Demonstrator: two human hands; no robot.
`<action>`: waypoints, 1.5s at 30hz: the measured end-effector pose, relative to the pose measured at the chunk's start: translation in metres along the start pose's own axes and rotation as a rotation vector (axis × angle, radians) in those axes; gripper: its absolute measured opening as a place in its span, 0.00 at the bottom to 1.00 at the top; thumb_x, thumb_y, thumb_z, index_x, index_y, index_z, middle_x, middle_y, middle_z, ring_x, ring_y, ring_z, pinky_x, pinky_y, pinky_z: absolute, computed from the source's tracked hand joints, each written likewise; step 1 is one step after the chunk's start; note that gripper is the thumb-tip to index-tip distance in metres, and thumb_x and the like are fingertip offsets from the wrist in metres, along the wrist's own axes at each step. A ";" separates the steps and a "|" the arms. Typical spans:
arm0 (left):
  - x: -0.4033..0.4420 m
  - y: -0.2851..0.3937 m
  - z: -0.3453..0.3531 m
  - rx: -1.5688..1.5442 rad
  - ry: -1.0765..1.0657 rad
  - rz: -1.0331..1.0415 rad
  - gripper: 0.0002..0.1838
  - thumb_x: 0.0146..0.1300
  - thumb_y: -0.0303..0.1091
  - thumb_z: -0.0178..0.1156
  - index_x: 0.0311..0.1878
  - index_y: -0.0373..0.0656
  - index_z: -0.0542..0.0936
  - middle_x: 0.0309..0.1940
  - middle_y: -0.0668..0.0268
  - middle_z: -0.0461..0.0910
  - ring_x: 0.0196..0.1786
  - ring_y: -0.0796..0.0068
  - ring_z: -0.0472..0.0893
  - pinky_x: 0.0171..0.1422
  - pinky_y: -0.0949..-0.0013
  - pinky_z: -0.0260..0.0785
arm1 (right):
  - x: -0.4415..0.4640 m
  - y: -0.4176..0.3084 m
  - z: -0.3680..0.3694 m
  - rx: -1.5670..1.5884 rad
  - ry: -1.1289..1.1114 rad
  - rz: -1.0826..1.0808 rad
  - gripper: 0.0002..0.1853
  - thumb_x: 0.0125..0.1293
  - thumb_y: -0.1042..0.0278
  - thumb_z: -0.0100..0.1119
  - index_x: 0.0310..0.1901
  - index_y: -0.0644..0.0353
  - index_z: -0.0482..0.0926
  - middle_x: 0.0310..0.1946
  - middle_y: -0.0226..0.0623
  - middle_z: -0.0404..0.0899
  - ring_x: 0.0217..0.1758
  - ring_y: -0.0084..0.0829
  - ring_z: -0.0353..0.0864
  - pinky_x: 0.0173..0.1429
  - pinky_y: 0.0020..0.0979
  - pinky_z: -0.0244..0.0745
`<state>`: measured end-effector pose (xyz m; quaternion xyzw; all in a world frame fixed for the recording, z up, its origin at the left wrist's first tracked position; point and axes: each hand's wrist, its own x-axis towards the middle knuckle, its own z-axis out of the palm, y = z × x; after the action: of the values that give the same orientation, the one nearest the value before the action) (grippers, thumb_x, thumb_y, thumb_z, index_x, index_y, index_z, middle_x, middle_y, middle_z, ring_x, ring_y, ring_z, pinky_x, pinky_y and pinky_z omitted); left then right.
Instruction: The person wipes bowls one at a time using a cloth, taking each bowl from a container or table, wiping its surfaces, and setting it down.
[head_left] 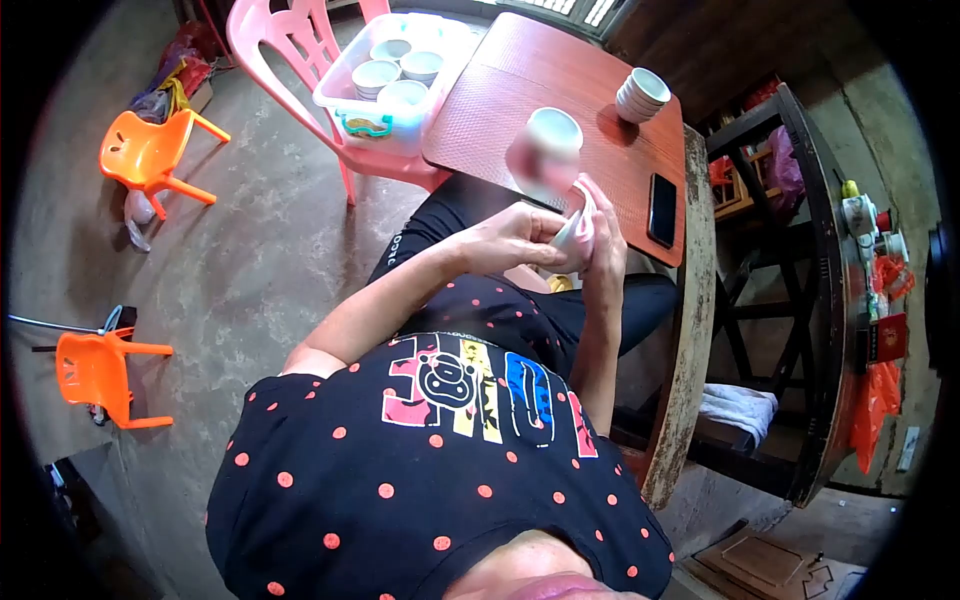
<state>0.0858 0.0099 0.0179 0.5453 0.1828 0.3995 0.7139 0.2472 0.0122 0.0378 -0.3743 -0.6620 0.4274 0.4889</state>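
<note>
My left hand and my right hand meet above my lap, at the table's near edge. Between them is a white bowl with a pale cloth; both hands have their fingers wrapped round it. Just beyond, a white bowl stands on the red-brown table, with a blurred patch over its lower part. At the table's far right is a stack of several white bowls. A clear plastic box on a pink chair, left of the table, holds more stacked bowls.
A black phone lies near the table's right edge. The pink chair stands at the left, with two small orange chairs farther off on the floor. A wooden bench and a dark shelf frame are on the right.
</note>
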 end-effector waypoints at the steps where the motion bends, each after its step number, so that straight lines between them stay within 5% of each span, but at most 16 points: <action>1: 0.000 0.001 -0.001 -0.034 0.018 0.011 0.15 0.61 0.32 0.63 0.48 0.32 0.78 0.39 0.66 0.81 0.43 0.83 0.76 0.53 0.74 0.69 | -0.005 0.001 0.002 -0.184 0.000 -0.110 0.24 0.72 0.56 0.38 0.60 0.65 0.70 0.62 0.46 0.68 0.68 0.40 0.61 0.72 0.38 0.50; 4: -0.001 -0.017 -0.015 0.314 0.056 0.081 0.13 0.60 0.30 0.61 0.45 0.33 0.78 0.38 0.66 0.80 0.42 0.84 0.74 0.48 0.74 0.70 | -0.024 -0.002 0.013 -0.633 -0.067 -0.315 0.22 0.74 0.59 0.37 0.62 0.59 0.71 0.67 0.42 0.63 0.73 0.45 0.54 0.76 0.43 0.39; 8: -0.003 -0.007 -0.007 0.475 0.012 0.107 0.11 0.57 0.30 0.64 0.38 0.32 0.79 0.30 0.68 0.79 0.36 0.84 0.74 0.41 0.73 0.70 | -0.011 0.004 0.005 -0.790 0.062 -0.384 0.17 0.70 0.61 0.43 0.50 0.58 0.78 0.52 0.40 0.76 0.60 0.44 0.68 0.65 0.43 0.57; 11: -0.004 -0.006 0.005 0.322 -0.072 0.088 0.10 0.61 0.29 0.62 0.40 0.30 0.77 0.31 0.71 0.79 0.35 0.86 0.74 0.41 0.77 0.70 | 0.006 0.024 -0.024 0.102 -0.079 0.124 0.15 0.67 0.62 0.44 0.41 0.64 0.77 0.38 0.40 0.77 0.43 0.33 0.76 0.50 0.29 0.70; 15: -0.004 0.009 0.006 0.282 -0.102 0.078 0.10 0.62 0.29 0.62 0.39 0.30 0.77 0.31 0.72 0.78 0.35 0.87 0.74 0.41 0.79 0.70 | 0.012 0.013 -0.027 0.230 -0.148 0.270 0.16 0.64 0.60 0.46 0.38 0.64 0.78 0.36 0.40 0.77 0.39 0.32 0.77 0.45 0.30 0.72; 19: -0.006 0.003 -0.003 0.328 -0.084 0.136 0.11 0.58 0.33 0.64 0.35 0.33 0.78 0.28 0.74 0.76 0.33 0.86 0.74 0.38 0.76 0.70 | 0.007 -0.019 -0.002 -0.701 -0.190 -0.373 0.12 0.57 0.65 0.52 0.37 0.64 0.80 0.41 0.44 0.77 0.46 0.43 0.74 0.54 0.40 0.68; 23: -0.005 -0.001 0.000 0.201 -0.084 0.066 0.11 0.61 0.29 0.61 0.44 0.32 0.79 0.36 0.70 0.79 0.41 0.85 0.76 0.49 0.76 0.71 | 0.015 0.010 -0.021 0.050 -0.144 0.091 0.12 0.60 0.65 0.52 0.34 0.67 0.77 0.32 0.40 0.76 0.39 0.34 0.74 0.48 0.31 0.69; 25: -0.006 0.005 0.007 0.128 -0.100 0.067 0.15 0.61 0.27 0.62 0.51 0.32 0.78 0.40 0.69 0.81 0.43 0.85 0.76 0.52 0.77 0.70 | 0.022 0.037 -0.027 0.344 -0.199 0.020 0.13 0.62 0.61 0.53 0.31 0.65 0.76 0.30 0.36 0.74 0.34 0.30 0.71 0.43 0.30 0.68; 27: -0.005 0.013 0.013 0.096 -0.136 0.040 0.17 0.60 0.28 0.64 0.51 0.32 0.78 0.39 0.68 0.81 0.42 0.85 0.76 0.51 0.76 0.71 | 0.018 0.055 -0.013 1.233 -0.213 0.163 0.14 0.65 0.57 0.54 0.30 0.60 0.72 0.26 0.34 0.69 0.31 0.26 0.66 0.37 0.27 0.63; 30: -0.004 0.008 0.010 0.300 -0.162 0.068 0.16 0.61 0.28 0.63 0.51 0.32 0.78 0.39 0.67 0.82 0.41 0.85 0.77 0.50 0.75 0.71 | 0.008 0.059 0.004 1.573 -0.231 0.317 0.13 0.64 0.57 0.56 0.31 0.58 0.72 0.25 0.33 0.69 0.29 0.26 0.67 0.34 0.28 0.66; 34: -0.010 0.018 0.000 0.148 -0.163 -0.142 0.22 0.56 0.35 0.68 0.50 0.31 0.78 0.40 0.64 0.82 0.43 0.80 0.79 0.53 0.75 0.70 | 0.010 0.063 -0.016 0.688 0.034 0.321 0.13 0.64 0.59 0.54 0.42 0.61 0.74 0.33 0.37 0.76 0.32 0.28 0.76 0.36 0.26 0.70; 36: -0.006 0.008 -0.005 -0.090 -0.100 -0.196 0.24 0.55 0.38 0.69 0.50 0.31 0.77 0.41 0.63 0.81 0.43 0.78 0.79 0.56 0.74 0.69 | 0.008 0.030 -0.026 -0.118 -0.077 -0.082 0.12 0.65 0.62 0.52 0.39 0.64 0.77 0.31 0.35 0.77 0.33 0.24 0.75 0.38 0.23 0.69; 38: -0.007 0.003 -0.007 -0.005 -0.142 -0.157 0.24 0.55 0.37 0.69 0.51 0.31 0.77 0.41 0.63 0.81 0.44 0.78 0.79 0.57 0.73 0.69 | 0.013 -0.008 -0.025 0.010 -0.233 0.240 0.12 0.65 0.65 0.51 0.33 0.64 0.78 0.28 0.30 0.76 0.32 0.20 0.72 0.38 0.21 0.68; 41: -0.008 0.003 -0.003 -0.008 -0.158 -0.131 0.24 0.55 0.36 0.69 0.51 0.31 0.77 0.42 0.63 0.81 0.45 0.79 0.79 0.57 0.73 0.69 | 0.013 -0.006 -0.024 0.060 -0.230 0.117 0.12 0.64 0.66 0.49 0.33 0.66 0.77 0.29 0.33 0.76 0.32 0.22 0.73 0.40 0.22 0.68; 43: -0.009 0.010 -0.001 -0.021 -0.152 -0.136 0.23 0.55 0.34 0.68 0.51 0.31 0.77 0.42 0.64 0.81 0.45 0.79 0.79 0.57 0.73 0.69 | 0.003 0.056 -0.021 0.223 0.123 0.064 0.12 0.67 0.65 0.45 0.35 0.63 0.75 0.32 0.30 0.73 0.32 0.20 0.71 0.37 0.21 0.68; 45: -0.007 0.010 -0.001 0.030 -0.115 -0.086 0.20 0.56 0.30 0.67 0.51 0.31 0.78 0.41 0.65 0.82 0.44 0.79 0.79 0.55 0.74 0.69 | 0.001 0.101 -0.017 0.894 0.115 0.276 0.07 0.67 0.65 0.47 0.36 0.58 0.72 0.30 0.28 0.72 0.31 0.18 0.71 0.33 0.20 0.67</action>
<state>0.0772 0.0062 0.0251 0.5698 0.1709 0.3336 0.7314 0.2711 0.0518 -0.0532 -0.2347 -0.3290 0.7102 0.5764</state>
